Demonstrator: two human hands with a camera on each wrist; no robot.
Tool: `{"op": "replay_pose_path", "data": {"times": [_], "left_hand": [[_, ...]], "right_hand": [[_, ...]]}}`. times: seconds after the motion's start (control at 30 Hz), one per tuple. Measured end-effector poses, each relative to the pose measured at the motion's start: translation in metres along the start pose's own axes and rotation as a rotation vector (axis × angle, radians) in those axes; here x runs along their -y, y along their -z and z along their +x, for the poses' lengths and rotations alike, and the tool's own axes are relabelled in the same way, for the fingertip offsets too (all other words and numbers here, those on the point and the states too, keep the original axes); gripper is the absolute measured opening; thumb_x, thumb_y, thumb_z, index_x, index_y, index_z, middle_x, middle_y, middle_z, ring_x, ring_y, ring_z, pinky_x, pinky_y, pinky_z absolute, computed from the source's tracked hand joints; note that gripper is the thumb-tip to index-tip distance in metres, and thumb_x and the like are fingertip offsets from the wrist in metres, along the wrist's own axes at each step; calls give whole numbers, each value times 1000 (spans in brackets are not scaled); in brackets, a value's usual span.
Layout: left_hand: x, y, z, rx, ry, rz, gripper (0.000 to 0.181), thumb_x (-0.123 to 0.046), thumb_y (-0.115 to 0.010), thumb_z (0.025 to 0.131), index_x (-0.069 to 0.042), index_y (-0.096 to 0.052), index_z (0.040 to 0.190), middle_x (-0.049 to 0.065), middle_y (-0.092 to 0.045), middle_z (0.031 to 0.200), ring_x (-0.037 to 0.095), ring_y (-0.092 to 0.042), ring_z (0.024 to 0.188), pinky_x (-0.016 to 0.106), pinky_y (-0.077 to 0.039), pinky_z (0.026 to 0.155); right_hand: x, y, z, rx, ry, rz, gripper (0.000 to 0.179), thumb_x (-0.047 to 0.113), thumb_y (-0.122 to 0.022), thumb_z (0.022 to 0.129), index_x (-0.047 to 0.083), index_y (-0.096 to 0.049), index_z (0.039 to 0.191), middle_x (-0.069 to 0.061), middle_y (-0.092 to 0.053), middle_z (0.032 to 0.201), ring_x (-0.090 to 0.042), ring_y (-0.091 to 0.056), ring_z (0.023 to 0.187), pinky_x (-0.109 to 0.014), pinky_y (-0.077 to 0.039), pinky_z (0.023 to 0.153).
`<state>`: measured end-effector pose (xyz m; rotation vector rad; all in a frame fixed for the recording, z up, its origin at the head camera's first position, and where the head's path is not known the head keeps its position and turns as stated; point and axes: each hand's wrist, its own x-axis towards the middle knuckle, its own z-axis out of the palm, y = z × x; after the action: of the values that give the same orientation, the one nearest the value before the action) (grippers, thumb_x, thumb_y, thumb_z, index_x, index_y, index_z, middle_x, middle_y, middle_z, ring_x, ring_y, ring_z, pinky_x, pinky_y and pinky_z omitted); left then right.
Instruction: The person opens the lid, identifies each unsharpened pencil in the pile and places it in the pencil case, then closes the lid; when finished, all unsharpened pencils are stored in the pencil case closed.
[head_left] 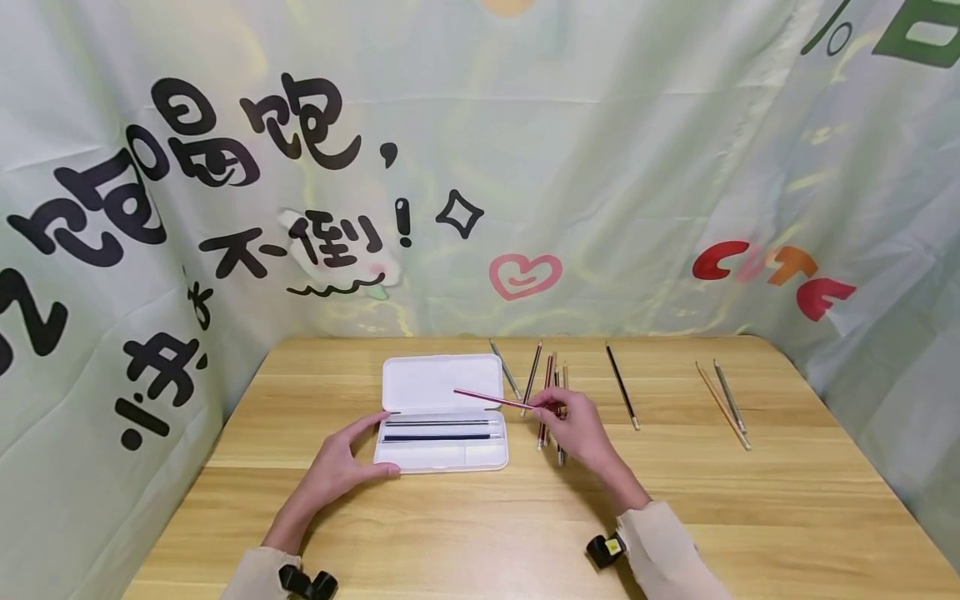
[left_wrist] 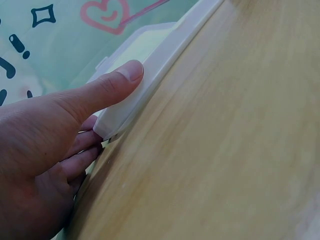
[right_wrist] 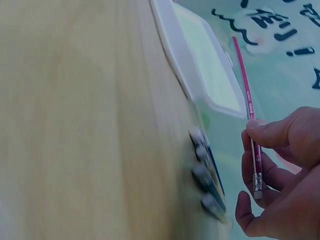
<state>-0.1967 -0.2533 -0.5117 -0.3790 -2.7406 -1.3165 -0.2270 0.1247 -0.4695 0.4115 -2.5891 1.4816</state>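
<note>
Eraser-tipped pencil [right_wrist: 246, 85]: magenta, silver ferrule [right_wrist: 257, 179]
Right hand [head_left: 576, 427]: pinching it by fingertips [right_wrist: 257, 125]
Left hand [head_left: 339, 467]: spread wide — gripping white pencil case [head_left: 486, 456]

On my head view the right hand [head_left: 577, 425] hides parts of several pencils [head_left: 548, 375]; pencil ends smear in the right wrist view, where the print on the held red pencil [right_wrist: 248, 96] is too small for me to read. My 2 wrist views cut off the white case [head_left: 427, 455] at the top edge, and the head view's bottom edge crops the 2 sleeves [head_left: 663, 546].
</note>
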Motion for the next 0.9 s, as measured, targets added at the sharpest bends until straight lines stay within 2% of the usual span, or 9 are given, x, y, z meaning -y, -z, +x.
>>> {"op": "replay_pose_path", "data": {"times": [0.13, 0.33, 0.47, 0.67, 0.9], "left_hand": [[1, 0, 0, -3, 1, 5, 85, -50, -84, 56, -27, -52, 132, -3, -49, 134, 24, -42, 125, 53, -33, 101], [3, -1, -1, -1, 11, 5, 85, -51, -84, 56, -29, -51, 132, -5, -48, 135, 24, -41, 126, 52, -33, 101], [2, -2, 0, 1, 8, 4, 85, -50, -84, 56, -29, -51, 132, -4, -48, 135, 24, -41, 126, 52, -32, 101], [1, -1, 1, 0, -3, 3, 85, -50, -84, 56, -29, -51, 132, -5, -49, 134, 24, -41, 125, 53, -33, 101], [0, -1, 1, 2, 2, 6, 86, -50, -84, 56, -29, -51, 132, -4, -48, 135, 24, -40, 126, 53, -32, 102]], "right_hand": [[9, -11, 1, 1, -24, 6, 13, 2, -68, 82, 14, -69, 87, -3, -64, 78, -17, -54, 62, -25, -46, 44], [16, -31, 6, -13, 79, -17, 16, 0, -71, 79, 15, -70, 82, 4, -65, 78, -13, -58, 68, -23, -50, 54], [22, -44, 9, 9, 121, -34, 16, 0, -71, 79, 15, -70, 82, 3, -66, 78, -11, -59, 70, -22, -51, 58], [30, -61, 14, 80, 112, -102, 8, 4, -70, 81, 10, -72, 86, 1, -67, 81, -8, -59, 71, -21, -51, 60], [36, -76, 18, 104, 124, -199, 6, 7, -72, 80, 12, -73, 82, 3, -68, 79, -7, -59, 71, -25, -50, 64]]}}
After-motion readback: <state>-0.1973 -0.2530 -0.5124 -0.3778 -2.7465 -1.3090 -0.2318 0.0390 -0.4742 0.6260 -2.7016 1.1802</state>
